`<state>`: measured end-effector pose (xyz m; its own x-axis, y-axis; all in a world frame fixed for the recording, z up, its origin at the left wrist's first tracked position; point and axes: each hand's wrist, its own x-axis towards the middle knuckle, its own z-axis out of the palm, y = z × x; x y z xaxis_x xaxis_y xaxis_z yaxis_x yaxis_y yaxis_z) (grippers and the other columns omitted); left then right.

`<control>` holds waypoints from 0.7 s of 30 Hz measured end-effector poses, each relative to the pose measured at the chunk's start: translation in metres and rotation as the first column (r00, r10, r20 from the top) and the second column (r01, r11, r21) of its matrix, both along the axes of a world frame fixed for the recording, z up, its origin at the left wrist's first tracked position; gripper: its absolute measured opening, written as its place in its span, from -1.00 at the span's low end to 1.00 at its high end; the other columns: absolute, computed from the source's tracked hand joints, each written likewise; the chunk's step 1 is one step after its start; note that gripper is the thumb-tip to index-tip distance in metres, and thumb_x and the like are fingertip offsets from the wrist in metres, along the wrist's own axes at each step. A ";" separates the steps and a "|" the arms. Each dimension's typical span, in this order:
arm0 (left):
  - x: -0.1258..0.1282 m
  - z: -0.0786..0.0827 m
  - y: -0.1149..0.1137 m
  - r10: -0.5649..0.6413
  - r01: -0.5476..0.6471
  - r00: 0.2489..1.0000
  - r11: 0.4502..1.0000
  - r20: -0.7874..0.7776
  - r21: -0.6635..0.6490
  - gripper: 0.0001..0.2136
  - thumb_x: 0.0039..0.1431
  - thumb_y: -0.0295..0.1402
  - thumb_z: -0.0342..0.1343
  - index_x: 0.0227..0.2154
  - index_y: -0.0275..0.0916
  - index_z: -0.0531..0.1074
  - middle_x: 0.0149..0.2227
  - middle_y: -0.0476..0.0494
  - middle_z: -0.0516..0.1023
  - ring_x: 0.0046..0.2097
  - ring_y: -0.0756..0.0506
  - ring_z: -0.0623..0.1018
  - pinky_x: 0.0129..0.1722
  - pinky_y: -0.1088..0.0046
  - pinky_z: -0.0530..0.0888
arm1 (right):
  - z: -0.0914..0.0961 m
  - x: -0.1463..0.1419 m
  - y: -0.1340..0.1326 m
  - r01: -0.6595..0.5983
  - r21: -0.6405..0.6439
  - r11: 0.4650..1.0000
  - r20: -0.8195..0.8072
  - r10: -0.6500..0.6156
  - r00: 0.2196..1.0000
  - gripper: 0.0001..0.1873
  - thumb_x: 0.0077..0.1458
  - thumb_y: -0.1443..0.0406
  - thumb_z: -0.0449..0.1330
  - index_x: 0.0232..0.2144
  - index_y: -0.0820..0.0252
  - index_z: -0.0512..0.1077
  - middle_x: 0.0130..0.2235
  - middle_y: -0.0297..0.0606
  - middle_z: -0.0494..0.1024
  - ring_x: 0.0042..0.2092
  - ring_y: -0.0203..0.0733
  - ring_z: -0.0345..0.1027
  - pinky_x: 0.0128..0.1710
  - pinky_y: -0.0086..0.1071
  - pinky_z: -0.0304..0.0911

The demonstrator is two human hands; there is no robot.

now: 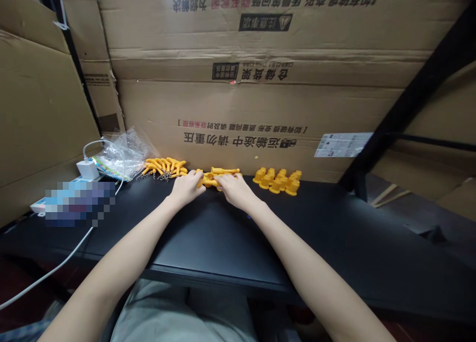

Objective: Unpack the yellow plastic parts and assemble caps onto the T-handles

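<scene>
My left hand [187, 188] and my right hand [238, 189] meet at the back of the black table, fingers curled around yellow plastic parts [210, 180]. The exact shape of these parts is mostly covered by my fingers. Just behind them lies a yellow rod-like piece [225, 170]. Left of my left hand is a pile of yellow corkscrew handles [165, 165] with metal spirals [166, 175]. To the right of my right hand, several yellow cup-shaped pieces [275, 185] stand in a group with their wider rims down.
Cardboard panels [230, 101] rise behind and beside the black table [208, 238]. At left are a clear plastic bag [128, 148], a white charger [88, 169] on a power strip [39, 205], a pixelated object [80, 203] and a white cable [70, 255]. A black metal post [405, 99] slants at right.
</scene>
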<state>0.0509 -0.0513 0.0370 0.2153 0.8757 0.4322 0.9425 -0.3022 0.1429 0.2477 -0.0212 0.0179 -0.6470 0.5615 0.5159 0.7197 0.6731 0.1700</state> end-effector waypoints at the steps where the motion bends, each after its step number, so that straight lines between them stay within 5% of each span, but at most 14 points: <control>1: 0.001 0.000 -0.001 0.000 0.000 1.000 1.000 -0.011 0.000 -0.76 0.11 -0.32 0.05 -0.14 -0.22 0.39 -0.14 -0.22 0.52 -0.16 -0.18 0.53 -0.24 0.40 0.40 | 0.000 -0.001 -0.001 0.018 0.010 1.000 -0.003 -0.018 1.000 -0.68 0.21 0.40 -0.04 -0.06 0.21 0.41 -0.13 0.00 0.55 -0.07 0.00 0.37 -0.09 -0.13 0.08; 6: 0.005 0.002 -0.003 -0.016 0.017 0.997 1.000 0.076 -0.006 -0.78 0.09 -0.32 0.07 -0.18 -0.18 0.41 -0.16 -0.17 0.53 -0.17 -0.15 0.52 -0.23 0.41 0.39 | 0.003 -0.005 -0.004 0.098 0.083 0.992 -0.008 -0.098 0.995 -0.73 0.22 0.40 -0.05 -0.19 0.21 0.44 -0.23 -0.07 0.57 -0.13 -0.02 0.36 -0.03 -0.10 -0.01; 10: 0.005 0.002 0.001 -0.019 0.046 0.941 0.996 0.337 -0.073 -0.84 0.01 -0.32 0.13 -0.31 -0.21 0.43 -0.35 -0.12 0.53 -0.28 -0.13 0.51 -0.30 0.42 0.37 | 0.005 -0.007 -0.006 0.135 0.180 0.974 -0.012 -0.135 0.991 -0.72 0.21 0.44 -0.07 -0.22 0.17 0.43 -0.23 -0.09 0.55 -0.14 -0.04 0.32 0.05 -0.07 -0.05; 13: 0.000 0.001 0.006 0.060 0.202 0.793 0.913 0.607 -0.355 -0.87 0.02 -0.28 0.10 -0.46 -0.23 0.41 -0.62 0.01 0.35 -0.56 -0.02 0.37 -0.51 0.47 0.30 | 0.009 -0.002 -0.005 0.183 0.259 0.949 -0.105 -0.160 0.981 -0.69 0.19 0.45 -0.07 -0.18 0.13 0.43 -0.18 -0.10 0.54 -0.09 -0.02 0.28 0.11 -0.04 -0.09; 17: -0.010 -0.003 0.013 0.216 0.515 0.612 0.621 0.761 -0.591 -0.85 0.03 -0.27 0.05 -0.49 -0.22 0.43 -0.75 0.14 0.08 -0.72 0.09 0.09 -0.67 0.55 0.10 | 0.019 0.027 0.009 0.326 0.264 0.908 -0.338 -0.230 0.913 -0.74 0.14 0.39 0.00 -0.16 0.09 0.40 -0.10 -0.08 0.50 -0.01 0.05 0.24 0.12 0.05 -0.11; 19: -0.013 -0.006 0.016 0.261 0.567 0.506 0.618 0.822 -0.545 -0.85 0.05 -0.28 0.03 -0.42 -0.22 0.44 -0.76 0.18 0.02 -0.73 0.11 0.03 -0.69 0.58 0.05 | 0.022 0.053 0.019 0.455 0.221 0.863 -0.501 -0.300 0.812 -0.77 0.12 0.28 0.05 -0.15 0.13 0.37 -0.10 -0.03 0.47 -0.01 0.10 0.23 0.08 0.10 -0.07; 21: -0.014 -0.009 0.020 0.269 0.579 0.375 0.680 0.887 -0.451 -0.82 0.07 -0.29 0.01 -0.31 -0.22 0.44 -0.77 0.23 -0.04 -0.74 0.13 -0.03 -0.70 0.60 0.02 | 0.020 0.082 0.028 0.597 0.143 0.789 -0.660 -0.374 0.652 -0.71 0.10 0.16 0.07 -0.17 0.21 0.34 -0.11 0.04 0.44 -0.03 0.14 0.21 0.02 0.12 -0.02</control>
<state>0.0369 -0.0310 0.0278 0.2747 0.9480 -0.1609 0.0756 0.1455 0.9865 0.3296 0.0067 0.0384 0.1544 0.4334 0.8879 0.9507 0.1795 -0.2529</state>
